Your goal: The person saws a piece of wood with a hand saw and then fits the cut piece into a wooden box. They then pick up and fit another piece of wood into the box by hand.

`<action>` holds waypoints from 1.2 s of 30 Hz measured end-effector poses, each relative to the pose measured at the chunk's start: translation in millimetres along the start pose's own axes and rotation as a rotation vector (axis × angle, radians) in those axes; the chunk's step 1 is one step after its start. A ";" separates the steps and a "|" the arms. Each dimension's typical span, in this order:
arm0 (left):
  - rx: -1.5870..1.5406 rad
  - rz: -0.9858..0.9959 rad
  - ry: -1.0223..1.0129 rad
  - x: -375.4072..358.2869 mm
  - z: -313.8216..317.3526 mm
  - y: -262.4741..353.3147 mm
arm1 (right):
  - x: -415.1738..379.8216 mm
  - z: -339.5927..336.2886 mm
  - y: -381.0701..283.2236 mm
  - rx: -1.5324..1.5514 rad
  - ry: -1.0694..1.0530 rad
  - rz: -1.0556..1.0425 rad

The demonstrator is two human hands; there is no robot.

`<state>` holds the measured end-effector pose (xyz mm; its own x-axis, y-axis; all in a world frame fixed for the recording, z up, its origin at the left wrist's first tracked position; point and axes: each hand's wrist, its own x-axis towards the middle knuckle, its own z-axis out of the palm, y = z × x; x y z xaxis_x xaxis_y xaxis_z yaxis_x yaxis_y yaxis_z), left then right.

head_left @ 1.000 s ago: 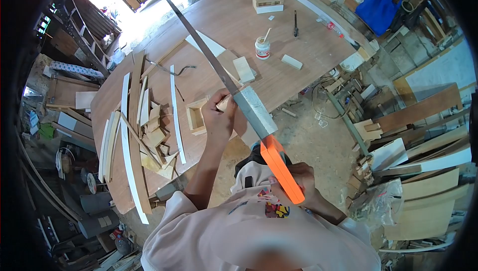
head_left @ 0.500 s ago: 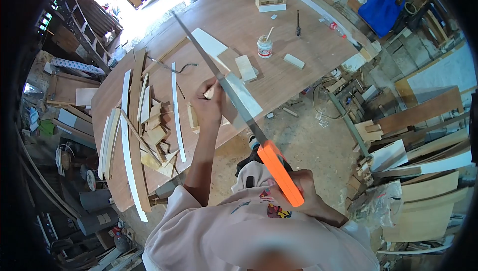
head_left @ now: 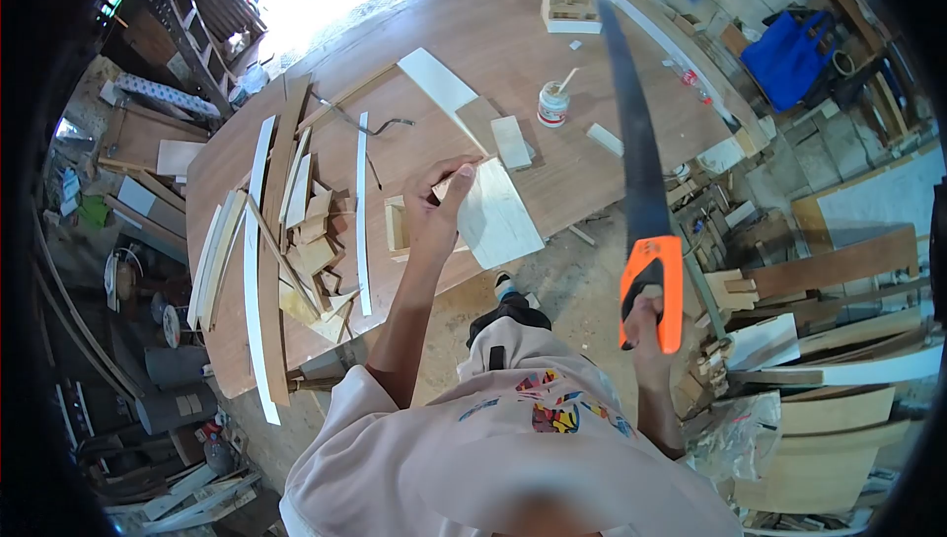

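Note:
My right hand (head_left: 646, 325) is closed around the orange handle of a hand saw (head_left: 646, 162), its blade pointing up and away over the table's right side. At the table's near edge my left hand (head_left: 441, 202) grips the left edge of a pale board (head_left: 496, 216), thumb on top. That board overhangs the edge. Just beyond it lie a small pale block (head_left: 510, 143) and a long white-faced piece (head_left: 437, 81). A small wooden frame (head_left: 397, 224) sits left of my left wrist, partly hidden by it.
On the wooden table (head_left: 326, 340) lie long strips (head_left: 258, 271) and a pile of offcuts (head_left: 314, 253) at left. Farther back are a jar with a stick (head_left: 553, 105) and a small wooden box (head_left: 570, 12). A blue bag (head_left: 786, 59) and stacked boards (head_left: 829, 438) are at right.
My right hand has moved the saw right, away from the board, and the blade now stands more upright. My left hand has moved slightly and still holds the board, which shows more fully.

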<state>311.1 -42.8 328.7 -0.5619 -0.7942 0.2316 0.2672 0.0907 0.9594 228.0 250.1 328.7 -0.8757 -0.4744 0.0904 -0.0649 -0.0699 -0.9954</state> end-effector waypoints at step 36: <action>-0.337 -0.321 0.442 32.7 -70.9 -49.4 | 194.5 90.3 316.4 -1.038 -0.375 -0.001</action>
<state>335.0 -115.8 277.5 -0.2979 -0.9297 -0.2164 0.4111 -0.3295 0.8499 80.4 56.5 34.1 -0.6864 -0.7228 -0.0800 -0.5892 0.6172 -0.5214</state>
